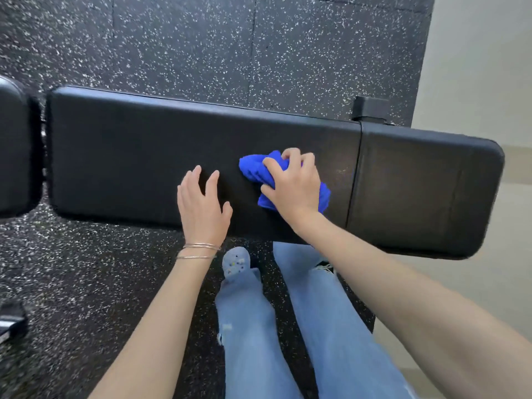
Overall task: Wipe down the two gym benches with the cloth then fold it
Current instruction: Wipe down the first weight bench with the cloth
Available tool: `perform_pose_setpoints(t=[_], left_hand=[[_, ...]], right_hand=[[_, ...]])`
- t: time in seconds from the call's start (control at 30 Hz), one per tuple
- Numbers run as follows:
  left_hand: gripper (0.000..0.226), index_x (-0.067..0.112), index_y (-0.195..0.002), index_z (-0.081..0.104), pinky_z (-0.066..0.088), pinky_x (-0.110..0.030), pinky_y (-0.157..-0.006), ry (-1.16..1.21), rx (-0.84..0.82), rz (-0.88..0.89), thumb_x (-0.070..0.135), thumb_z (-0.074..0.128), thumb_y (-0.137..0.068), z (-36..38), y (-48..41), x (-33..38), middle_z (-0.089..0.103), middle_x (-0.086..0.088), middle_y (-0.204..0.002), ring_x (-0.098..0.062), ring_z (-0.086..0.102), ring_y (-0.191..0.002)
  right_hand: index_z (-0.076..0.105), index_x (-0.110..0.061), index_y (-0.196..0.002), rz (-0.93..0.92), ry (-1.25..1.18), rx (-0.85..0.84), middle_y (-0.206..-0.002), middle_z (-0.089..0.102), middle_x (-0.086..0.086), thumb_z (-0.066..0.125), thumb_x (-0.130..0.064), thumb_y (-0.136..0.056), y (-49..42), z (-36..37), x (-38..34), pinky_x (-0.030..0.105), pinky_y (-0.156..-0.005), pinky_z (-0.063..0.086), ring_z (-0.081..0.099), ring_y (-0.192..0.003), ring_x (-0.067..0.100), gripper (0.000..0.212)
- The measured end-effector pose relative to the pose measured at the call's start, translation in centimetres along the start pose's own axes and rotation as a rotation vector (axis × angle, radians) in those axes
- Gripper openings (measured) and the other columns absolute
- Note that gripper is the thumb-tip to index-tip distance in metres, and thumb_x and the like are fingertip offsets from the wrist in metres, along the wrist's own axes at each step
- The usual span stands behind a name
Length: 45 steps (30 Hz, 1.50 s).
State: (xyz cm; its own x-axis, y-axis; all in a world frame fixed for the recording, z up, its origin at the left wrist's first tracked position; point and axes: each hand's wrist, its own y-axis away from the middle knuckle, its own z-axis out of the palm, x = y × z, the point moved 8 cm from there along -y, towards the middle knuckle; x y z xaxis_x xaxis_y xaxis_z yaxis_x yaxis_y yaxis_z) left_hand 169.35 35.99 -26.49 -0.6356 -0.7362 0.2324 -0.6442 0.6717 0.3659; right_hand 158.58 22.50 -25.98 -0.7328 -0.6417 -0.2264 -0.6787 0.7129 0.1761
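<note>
Two bare hands are working over the long black padded bench point(138, 156) that is lying across the speckled rubber floor point(187, 47). The right hand point(293, 187) is pressing a bunched blue cloth point(252, 168) onto the middle of the pad, near its seam, with fingers curling round the fabric. The left hand point(201, 208), with thin bracelets point(198, 250) at the wrist, is holding its fingers straight and slightly apart just beside the cloth, though whether it is touching the pad is unclear; a second black pad point(14, 156) is showing at the left edge.
</note>
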Motion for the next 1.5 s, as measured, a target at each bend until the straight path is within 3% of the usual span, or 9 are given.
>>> perform_pose_setpoints(t=[0.27,0.33,0.43,0.5,0.63,0.73,0.87,1.1,1.5], left_hand=[[0.056,0.002,-0.130,0.050,0.033,-0.053,-0.108,0.050,-0.026,-0.016,0.007,0.068,-0.077,-0.3,7.1,-4.4,0.039,-0.027,-0.140,-0.044,0.037,-0.130],[0.057,0.003,-0.132,0.049,0.033,-0.051,-0.109,0.062,-0.039,-0.008,0.008,0.067,-0.078,-0.3,8.1,-4.9,0.038,-0.026,-0.141,-0.042,0.036,-0.131],[0.060,0.007,-0.136,0.043,0.031,-0.046,-0.110,0.040,-0.065,0.004,0.011,0.065,-0.081,0.0,9.1,-6.0,0.032,-0.022,-0.147,-0.038,0.031,-0.135],[0.062,0.009,-0.139,0.040,0.029,-0.044,-0.112,0.039,-0.088,0.018,0.014,0.065,-0.083,0.4,9.8,-6.4,0.028,-0.021,-0.149,-0.036,0.028,-0.137],[0.064,0.011,-0.142,0.035,0.028,-0.042,-0.113,0.052,-0.107,0.026,0.017,0.063,-0.085,1.1,10.6,-7.1,0.023,-0.019,-0.152,-0.034,0.025,-0.138],[0.066,0.011,-0.144,0.032,0.026,-0.041,-0.114,0.052,-0.113,0.043,0.018,0.062,-0.085,1.5,10.6,-7.8,0.020,-0.019,-0.152,-0.034,0.023,-0.139],[0.069,0.013,-0.145,0.029,0.028,-0.040,-0.111,0.019,-0.133,0.037,0.019,0.063,-0.085,1.4,10.7,-9.1,0.019,-0.018,-0.153,-0.034,0.023,-0.138],[0.072,0.014,-0.148,0.019,0.024,-0.038,-0.112,-0.083,-0.247,0.116,0.023,0.057,-0.087,0.3,12.0,-7.7,0.015,-0.017,-0.154,-0.031,0.017,-0.140],[0.055,0.019,-0.139,0.038,0.021,-0.044,-0.113,-0.185,-0.065,0.356,0.042,0.048,-0.091,-14.4,15.4,1.2,0.045,-0.004,-0.139,-0.027,0.029,-0.135]], right_hand=[[0.067,-0.018,-0.073,-0.559,0.009,-0.102,-0.084,0.065,0.010,0.079,-0.025,-0.050,10.8,2.3,-4.4,0.031,-0.051,0.047,0.052,-0.062,0.028,0.027],[0.071,-0.017,-0.080,-0.409,-0.078,-0.075,-0.089,0.064,0.013,0.081,-0.022,-0.053,9.6,0.9,-2.6,0.034,-0.055,0.049,0.054,-0.068,0.033,0.029],[0.068,-0.022,-0.103,0.106,-0.257,0.097,-0.111,0.055,0.012,0.070,-0.022,-0.072,4.7,-2.4,0.9,0.036,-0.068,0.045,0.048,-0.094,0.036,0.032],[0.061,-0.026,-0.114,0.298,-0.268,0.137,-0.121,0.047,0.008,0.060,-0.027,-0.081,0.7,-3.3,1.9,0.037,-0.079,0.043,0.044,-0.105,0.033,0.032],[0.050,-0.029,-0.125,0.446,-0.170,-0.086,-0.134,0.037,0.009,0.055,-0.039,-0.088,-5.4,-1.3,0.3,0.039,-0.093,0.040,0.039,-0.116,0.038,0.039],[0.046,-0.028,-0.126,0.382,-0.016,-0.101,-0.136,0.035,0.010,0.058,-0.043,-0.083,-4.4,0.2,-2.3,0.040,-0.086,0.043,0.039,-0.112,0.038,0.048],[0.052,-0.028,-0.120,0.030,0.066,-0.107,-0.127,0.043,0.010,0.063,-0.039,-0.075,1.8,2.6,-6.4,0.034,-0.070,0.041,0.041,-0.102,0.034,0.048],[0.056,-0.026,-0.114,-0.203,0.147,-0.339,-0.122,0.043,0.009,0.063,-0.036,-0.077,9.9,4.1,-7.9,0.031,-0.063,0.034,0.039,-0.099,0.030,0.039],[0.056,-0.028,-0.115,-0.076,0.074,-0.150,-0.117,0.044,0.007,0.062,-0.037,-0.076,15.9,-15.0,-7.3,0.032,-0.067,0.038,0.039,-0.098,0.029,0.041]])
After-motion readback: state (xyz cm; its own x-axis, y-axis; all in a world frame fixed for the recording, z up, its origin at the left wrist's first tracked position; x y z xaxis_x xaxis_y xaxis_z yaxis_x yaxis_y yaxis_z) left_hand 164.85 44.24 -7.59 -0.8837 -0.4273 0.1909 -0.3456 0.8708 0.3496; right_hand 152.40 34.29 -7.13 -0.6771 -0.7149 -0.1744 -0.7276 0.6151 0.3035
